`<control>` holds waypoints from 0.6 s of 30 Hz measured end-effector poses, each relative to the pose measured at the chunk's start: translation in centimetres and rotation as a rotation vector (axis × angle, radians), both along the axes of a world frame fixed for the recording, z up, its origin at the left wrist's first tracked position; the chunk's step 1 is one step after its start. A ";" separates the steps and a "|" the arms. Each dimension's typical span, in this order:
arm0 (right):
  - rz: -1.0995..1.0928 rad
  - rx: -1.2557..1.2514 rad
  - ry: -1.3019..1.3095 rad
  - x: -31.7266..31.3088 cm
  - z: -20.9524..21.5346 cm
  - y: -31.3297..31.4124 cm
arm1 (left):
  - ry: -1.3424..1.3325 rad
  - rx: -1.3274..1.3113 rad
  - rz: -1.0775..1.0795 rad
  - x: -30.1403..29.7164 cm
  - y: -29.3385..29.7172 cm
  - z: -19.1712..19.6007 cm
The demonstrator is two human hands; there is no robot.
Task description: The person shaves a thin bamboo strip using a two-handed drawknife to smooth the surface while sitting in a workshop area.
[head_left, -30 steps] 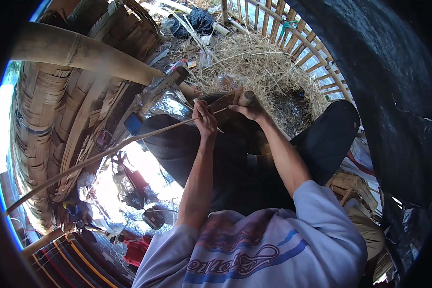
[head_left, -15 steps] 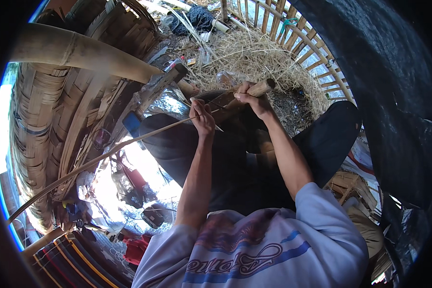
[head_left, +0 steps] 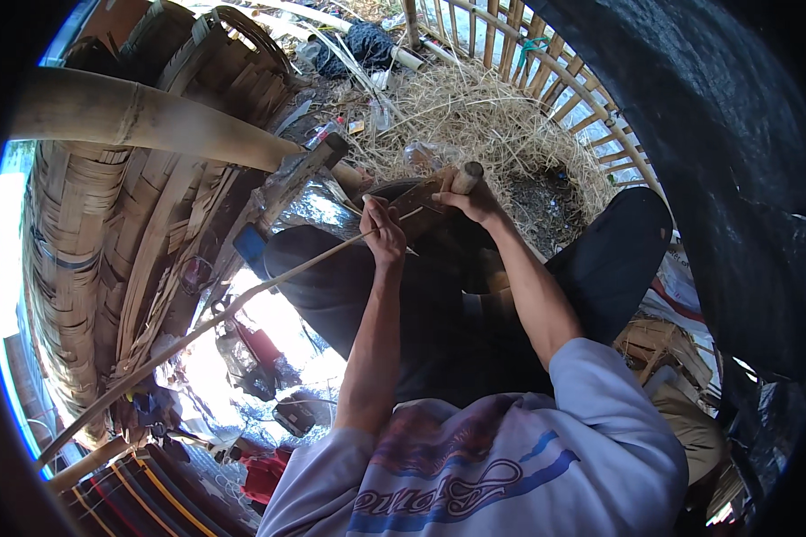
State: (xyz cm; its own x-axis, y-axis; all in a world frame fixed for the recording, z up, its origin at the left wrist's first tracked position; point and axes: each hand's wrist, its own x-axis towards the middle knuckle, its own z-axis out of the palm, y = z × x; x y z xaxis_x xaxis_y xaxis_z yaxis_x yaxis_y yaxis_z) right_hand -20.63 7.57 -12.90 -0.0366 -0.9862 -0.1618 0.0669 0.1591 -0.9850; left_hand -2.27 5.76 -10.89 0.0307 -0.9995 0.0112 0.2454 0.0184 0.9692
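Outdoors in bright daylight, the ground far ahead was covered with dry straw. A curved fence of upright bamboo slats ran along the far right. A dark tarpaulin filled the right side. On the left stood large woven bamboo baskets, with a thick bamboo pole lying across them. Sunlight glared white on the near left ground. A striped cloth lay at the near left edge.

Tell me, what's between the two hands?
In the head view, the left hand pinches a thin bamboo strip; the right hand grips a wooden-handled knife. Only its dark blade spans the gap.
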 end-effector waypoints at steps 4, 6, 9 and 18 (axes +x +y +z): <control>-0.218 -0.096 -0.545 -0.3 1.8 0.2 | 0.014 0.004 0.022 0.6 0.0 -0.3; -0.198 -0.096 -0.565 -0.6 0.7 -0.3 | 0.015 -0.031 0.026 0.3 -0.1 0.0; 0.053 -0.082 0.062 0.3 0.0 -0.6 | -0.016 0.025 0.007 0.1 -0.2 -0.1; -0.210 -0.187 -0.630 -0.5 0.6 -0.3 | 0.017 -0.020 -0.043 0.3 -0.1 -0.1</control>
